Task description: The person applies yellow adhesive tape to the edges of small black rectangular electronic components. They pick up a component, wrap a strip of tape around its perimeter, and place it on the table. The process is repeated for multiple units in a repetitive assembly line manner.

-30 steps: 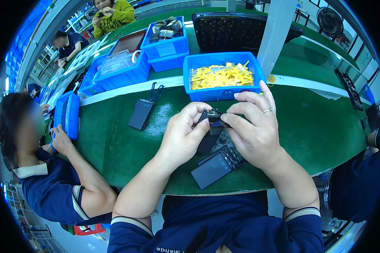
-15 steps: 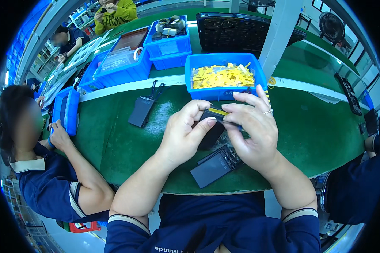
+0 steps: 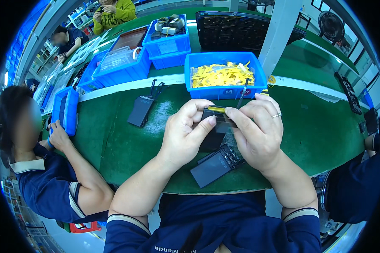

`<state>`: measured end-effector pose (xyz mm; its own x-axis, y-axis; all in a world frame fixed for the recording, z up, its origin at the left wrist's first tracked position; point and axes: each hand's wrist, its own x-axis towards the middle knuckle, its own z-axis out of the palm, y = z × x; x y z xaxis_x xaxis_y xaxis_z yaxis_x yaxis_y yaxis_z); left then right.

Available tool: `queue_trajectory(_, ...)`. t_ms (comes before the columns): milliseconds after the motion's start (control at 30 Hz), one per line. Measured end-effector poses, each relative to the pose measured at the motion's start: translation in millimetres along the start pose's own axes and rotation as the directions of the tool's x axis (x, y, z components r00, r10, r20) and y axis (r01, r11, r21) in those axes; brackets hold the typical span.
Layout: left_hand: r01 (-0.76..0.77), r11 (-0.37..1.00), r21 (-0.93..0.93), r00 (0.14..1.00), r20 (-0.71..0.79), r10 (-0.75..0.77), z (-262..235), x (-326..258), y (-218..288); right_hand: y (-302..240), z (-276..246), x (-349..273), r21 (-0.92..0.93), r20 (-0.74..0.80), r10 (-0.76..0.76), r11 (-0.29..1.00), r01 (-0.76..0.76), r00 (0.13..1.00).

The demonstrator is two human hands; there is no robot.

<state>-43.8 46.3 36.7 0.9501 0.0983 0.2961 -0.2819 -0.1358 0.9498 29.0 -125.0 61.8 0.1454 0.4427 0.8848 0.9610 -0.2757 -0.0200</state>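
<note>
Hands first, as I read them from my station: left hand (image 3: 185, 128) closed around a dark block (image 3: 208, 114), held over the green worktop (image 3: 321, 135). Right hand (image 3: 261, 133) pinches, thumb to forefinger, the right end of a yellow strip (image 3: 216, 109) along the block's top edge. A thin dark strip (image 3: 243, 93) rises beyond the right fingers; I cannot tell whether it is gripped. Nearer the wearer, a black pack (image 3: 212, 169) lies tilted on the worktop. To the left I log a second pack (image 3: 140, 111), leads at its far end, a whitish patch (image 3: 161, 118) beside it. Beyond the hands: a blue bin (image 3: 215, 93) of yellow pieces (image 3: 221, 76), near a grey post (image 3: 279, 33). Further left, stacked blue bins (image 3: 169, 47); then a seated co-worker (image 3: 42, 185) beside a long blue tray (image 3: 74, 111).
</note>
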Motion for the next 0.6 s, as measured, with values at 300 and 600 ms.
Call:
queue_trajectory(300, -0.073, 0.988, 0.136, 0.994, -0.068, 0.083, 10.4, 0.2, 3.8, 0.8, 6.0, -2.3, 0.086, 0.019, 0.124, 0.988, -0.125, 0.992)
queue_trajectory(600, -0.192, 0.882, 0.430, 0.965, -0.082, 0.250, 15.9, -1.6, 7.4, 2.7, 7.8, -1.0, 0.016, 0.050, 0.174, 0.984, -0.175, 0.983)
